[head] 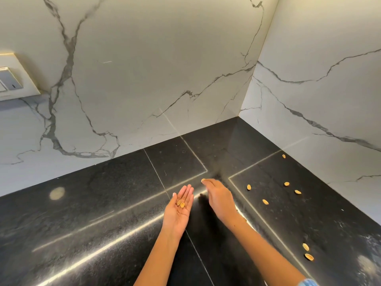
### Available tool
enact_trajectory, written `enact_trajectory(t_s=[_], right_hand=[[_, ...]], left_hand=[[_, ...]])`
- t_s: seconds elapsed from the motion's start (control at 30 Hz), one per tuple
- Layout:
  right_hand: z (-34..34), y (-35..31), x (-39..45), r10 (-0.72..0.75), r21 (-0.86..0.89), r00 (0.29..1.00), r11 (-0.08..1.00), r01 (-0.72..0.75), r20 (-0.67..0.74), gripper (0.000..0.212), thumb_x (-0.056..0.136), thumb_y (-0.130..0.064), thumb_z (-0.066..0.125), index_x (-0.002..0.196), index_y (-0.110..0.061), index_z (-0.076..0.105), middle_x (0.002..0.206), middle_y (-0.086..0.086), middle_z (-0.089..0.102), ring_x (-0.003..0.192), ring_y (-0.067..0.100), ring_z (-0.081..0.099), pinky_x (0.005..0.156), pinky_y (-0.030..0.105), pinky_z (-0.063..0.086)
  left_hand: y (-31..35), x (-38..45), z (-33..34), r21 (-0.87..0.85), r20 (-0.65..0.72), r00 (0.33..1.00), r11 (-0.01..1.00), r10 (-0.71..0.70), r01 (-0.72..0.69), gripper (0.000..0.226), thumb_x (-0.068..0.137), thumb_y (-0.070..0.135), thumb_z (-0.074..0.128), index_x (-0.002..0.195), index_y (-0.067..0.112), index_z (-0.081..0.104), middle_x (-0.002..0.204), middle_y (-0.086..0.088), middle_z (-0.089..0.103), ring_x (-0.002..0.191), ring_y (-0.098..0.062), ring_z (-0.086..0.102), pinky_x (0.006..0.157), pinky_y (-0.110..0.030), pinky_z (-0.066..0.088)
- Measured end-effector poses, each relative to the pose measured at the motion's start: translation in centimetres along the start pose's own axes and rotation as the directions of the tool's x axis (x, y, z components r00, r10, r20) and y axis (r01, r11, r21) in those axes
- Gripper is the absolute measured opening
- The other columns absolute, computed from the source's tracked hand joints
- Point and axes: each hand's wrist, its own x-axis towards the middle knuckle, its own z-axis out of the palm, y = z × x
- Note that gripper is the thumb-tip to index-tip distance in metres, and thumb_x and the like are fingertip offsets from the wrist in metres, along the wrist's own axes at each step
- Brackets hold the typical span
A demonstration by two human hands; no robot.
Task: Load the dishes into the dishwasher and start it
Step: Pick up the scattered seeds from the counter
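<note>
Two shells [180,203]: lying in the flat, palm-up left hand [179,211], just below its straight fingers [186,193].
Right hand [219,200]: fingertips pinching one shell [203,180] just above the black desk [103,213].
Loose shells [265,201]: scattered on the desk right of those fingers.
Dishes, dishwasher: out of view.

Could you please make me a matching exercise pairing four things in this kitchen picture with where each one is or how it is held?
Things:
1. left hand
2. right hand
3. switch plate
4. two shells near the front edge

Places or states:
A. on the marble wall, far left
B. palm up, carrying shells
C. lying on the black counter, right side
D. fingers pinching one shell over the counter

Pairs: 1-B, 2-D, 3-A, 4-C
</note>
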Motion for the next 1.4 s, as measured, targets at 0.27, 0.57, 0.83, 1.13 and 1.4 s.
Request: enact_trajectory(t_s=[0.27,0.57,0.83,1.13,1.4], right_hand=[[3.0,2.0,0.6,0.050,-0.166,0.971,0.986,-0.011,0.233,0.024,0.086,-0.002,0.054,0.108,-0.002,0.064,0.118,0.011,0.059,0.107,0.027,0.055,0.082,0.037,0.052],[-2.5,-1.0,-2.3,-0.007,0.279,0.995,0.960,0.033,-0.096,0.013,0.089,-0.015,0.059,0.095,-0.015,0.070,0.097,-0.008,0.066,0.091,0.000,0.058,0.082,0.012,0.045],[-5.8,2.6,-6.1,0.129,0.199,0.957,0.977,-0.077,-0.261,0.016,0.083,-0.009,0.066,0.097,-0.013,0.071,0.097,-0.007,0.069,0.092,0.003,0.063,0.085,0.012,0.046],[-4.8,5.6,-12.0,0.162,-0.090,0.985,0.984,-0.157,0.055,0.024,0.065,-0.006,0.080,0.083,-0.020,0.073,0.091,-0.007,0.068,0.079,0.013,0.067,0.059,0.019,0.053],[-7.1,1.6,-8.5,0.238,0.353,0.945,0.924,-0.149,-0.226,0.015,0.081,-0.005,0.069,0.092,-0.014,0.073,0.092,-0.008,0.070,0.087,-0.001,0.063,0.078,0.016,0.050]], left_hand=[[-0.1,0.4,-1.0,0.045,-0.041,0.999,0.999,-0.010,0.012,0.037,0.104,0.020,0.033,0.120,-0.006,0.053,0.120,-0.022,0.061,0.113,-0.030,0.056,0.099,-0.042,0.039],[-2.3,0.6,0.5,0.135,-0.065,0.997,0.990,-0.037,0.045,0.038,0.103,0.022,0.034,0.115,-0.006,0.057,0.113,-0.022,0.064,0.104,-0.028,0.062,0.087,-0.037,0.054],[-5.7,0.9,2.3,0.048,0.013,0.983,0.982,-0.185,0.184,0.036,0.101,0.014,0.037,0.108,-0.013,0.059,0.112,-0.030,0.063,0.089,-0.035,0.069,0.074,-0.042,0.058],[-6.8,1.1,2.1,0.172,0.011,0.975,0.961,-0.224,0.219,0.037,0.102,0.019,0.035,0.115,-0.009,0.056,0.116,-0.024,0.063,0.095,-0.030,0.069,0.082,-0.040,0.054],[-8.3,0.0,2.4,0.214,0.008,0.960,0.939,-0.278,0.270,0.038,0.103,0.019,0.034,0.112,-0.009,0.058,0.114,-0.024,0.064,0.091,-0.028,0.070,0.074,-0.034,0.059]])
